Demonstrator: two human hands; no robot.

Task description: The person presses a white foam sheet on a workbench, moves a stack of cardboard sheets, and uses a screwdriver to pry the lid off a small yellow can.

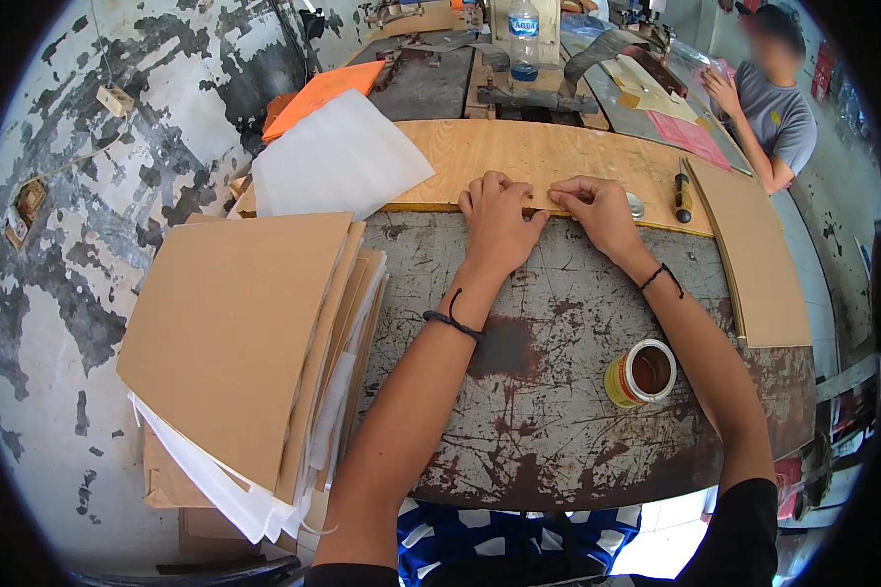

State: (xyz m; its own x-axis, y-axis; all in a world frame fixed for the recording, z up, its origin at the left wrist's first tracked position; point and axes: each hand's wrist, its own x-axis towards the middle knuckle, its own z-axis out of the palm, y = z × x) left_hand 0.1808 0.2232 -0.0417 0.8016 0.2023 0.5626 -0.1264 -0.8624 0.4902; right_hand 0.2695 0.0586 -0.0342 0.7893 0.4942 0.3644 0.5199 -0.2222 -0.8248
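Observation:
A long plywood board (499, 147) lies across the far side of the worn metal table (431, 293). My left hand (499, 220) rests on the board's near edge, fingers bent over its top and thumb spread apart from the index finger. Just to its right, my right hand (602, 215) hovers at the same edge, thumb and index finger pinched together. Whatever lies between those fingertips is too small to make out. A small round metal lid (635, 205) is beside my right hand. Farther right on the board lies a screwdriver (682, 199) with a yellow and black handle.
An open tin (653, 371) with brown contents stands near my right forearm. Stacked cardboard sheets (235, 323) fill the left side, below a white sheet (343, 157) and an orange folder (328, 93). Cardboard (764, 264) lies right. Behind are a water bottle (524, 39) and another person (778, 108).

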